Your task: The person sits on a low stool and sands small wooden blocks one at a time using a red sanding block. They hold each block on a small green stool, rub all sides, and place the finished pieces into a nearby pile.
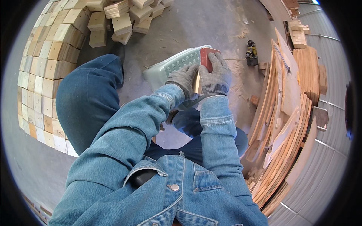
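Observation:
In front of me is a pale green plastic stool (177,64) with a raised pattern of bumps on top. Above its right side, my right hand (216,77), in a grey knit glove, is closed on a flat red block (205,56), fingers over its face. My left hand (184,80), gloved alike, has its fingers bent against a pale wood piece (196,83) between the two hands. Whether the wood and the red block are one piece is hidden by the gloves.
Wooden blocks (49,71) stand in a tall stack at left, with loose blocks (122,23) at the far left. A yellow-black cordless drill (251,52) stands on the sawdust-strewn floor. Thin wood sheets (269,124) lean along the right, near a corrugated wall (333,113).

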Motion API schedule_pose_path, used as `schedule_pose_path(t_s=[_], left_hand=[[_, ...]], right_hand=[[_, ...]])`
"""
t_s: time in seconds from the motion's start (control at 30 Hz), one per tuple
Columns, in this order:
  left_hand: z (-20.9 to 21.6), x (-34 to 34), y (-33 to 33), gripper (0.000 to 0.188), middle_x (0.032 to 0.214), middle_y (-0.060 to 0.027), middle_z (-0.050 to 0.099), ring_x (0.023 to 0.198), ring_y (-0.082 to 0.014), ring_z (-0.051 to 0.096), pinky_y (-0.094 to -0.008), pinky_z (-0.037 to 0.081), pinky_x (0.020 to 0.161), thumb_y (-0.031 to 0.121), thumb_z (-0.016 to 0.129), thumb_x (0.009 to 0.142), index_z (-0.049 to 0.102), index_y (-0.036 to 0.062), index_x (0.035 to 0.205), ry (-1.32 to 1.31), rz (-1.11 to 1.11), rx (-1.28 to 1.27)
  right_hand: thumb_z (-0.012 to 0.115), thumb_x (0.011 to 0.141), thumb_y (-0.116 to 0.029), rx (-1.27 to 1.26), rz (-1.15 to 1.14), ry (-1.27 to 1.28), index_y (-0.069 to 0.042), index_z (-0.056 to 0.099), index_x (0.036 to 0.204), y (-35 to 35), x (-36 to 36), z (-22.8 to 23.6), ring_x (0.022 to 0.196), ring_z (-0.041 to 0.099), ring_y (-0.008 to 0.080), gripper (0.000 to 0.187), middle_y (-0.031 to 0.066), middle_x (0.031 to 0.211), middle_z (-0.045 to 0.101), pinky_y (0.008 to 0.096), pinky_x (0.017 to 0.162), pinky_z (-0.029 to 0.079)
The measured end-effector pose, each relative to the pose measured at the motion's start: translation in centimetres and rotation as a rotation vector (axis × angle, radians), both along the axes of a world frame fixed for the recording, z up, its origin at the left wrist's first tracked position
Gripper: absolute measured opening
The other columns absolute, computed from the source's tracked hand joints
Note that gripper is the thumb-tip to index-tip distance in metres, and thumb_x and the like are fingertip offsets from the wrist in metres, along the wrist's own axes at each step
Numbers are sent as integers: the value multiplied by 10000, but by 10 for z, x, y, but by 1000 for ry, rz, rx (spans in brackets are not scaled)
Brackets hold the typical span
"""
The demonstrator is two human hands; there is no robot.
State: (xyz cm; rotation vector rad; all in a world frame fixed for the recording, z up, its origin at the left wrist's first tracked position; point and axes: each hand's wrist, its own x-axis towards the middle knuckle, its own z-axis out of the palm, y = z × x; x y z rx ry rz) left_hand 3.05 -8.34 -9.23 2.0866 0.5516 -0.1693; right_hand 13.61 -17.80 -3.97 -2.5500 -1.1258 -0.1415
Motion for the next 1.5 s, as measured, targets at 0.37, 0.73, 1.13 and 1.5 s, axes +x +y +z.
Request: schedule_pose_path(t_s=[0.37, 0.73, 1.13, 1.5], left_hand=[[-22, 4, -1, 957, 1606, -129, 462, 1405, -396, 561, -491, 456, 1182, 470, 846, 772, 412, 241, 1594, -59, 40, -36], [-20, 0, -3, 1145, 1608, -145, 458, 1448, -376, 523, -487, 450, 1200, 484, 925, 644, 371, 240, 1616, -56, 78, 14], [-11, -3, -2, 1171, 1573, -150, 485, 1377, -407, 578, -485, 461, 1182, 510, 939, 623, 374, 217, 1606, -59, 44, 0], [-5, -2, 0, 1135, 1603, -158, 470, 1380, -408, 577, -474, 458, 1185, 526, 929, 641, 408, 200, 1595, -67, 37, -5]], right_hand=[[827, 807, -262, -53, 119, 51, -86, 699, 1395, -83, -99, 20, 1277, 582, 442, 627, 196, 1508, 600, 569, 1161, 407], [797, 836, -189, 42, 111, -32, -37, 722, 1342, -47, -35, 6, 1267, 635, 432, 533, 229, 1451, 640, 492, 1120, 486], [816, 847, -229, -17, 76, -21, -23, 690, 1384, -63, -31, 8, 1347, 582, 429, 589, 232, 1488, 610, 499, 1164, 449], [846, 779, -194, -36, 129, 1, -102, 723, 1346, -109, -96, 22, 1247, 604, 402, 587, 166, 1501, 610, 537, 1090, 475]])
